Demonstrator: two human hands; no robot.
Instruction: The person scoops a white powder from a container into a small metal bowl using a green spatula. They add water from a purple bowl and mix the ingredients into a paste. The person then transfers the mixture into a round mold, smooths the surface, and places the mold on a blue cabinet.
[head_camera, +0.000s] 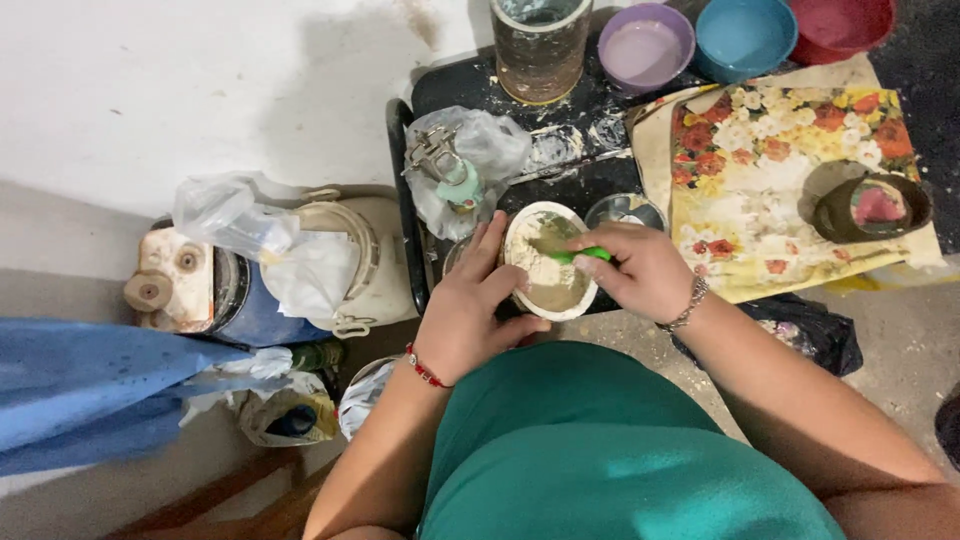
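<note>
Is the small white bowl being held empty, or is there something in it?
Not empty: the white bowl holds pale powder over brownish mix, with the green tool dipped in it.

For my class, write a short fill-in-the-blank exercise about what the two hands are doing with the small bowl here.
1. The left hand steadies a small white bowl that contains ____ powder.
2. The right hand holds a tool with a ____ handle.
3. The left wrist wears a ____ bracelet.
4. Between the lilac bowl and the red bowl stands a ____ bowl.

Missing words: white; green; red; blue
</note>
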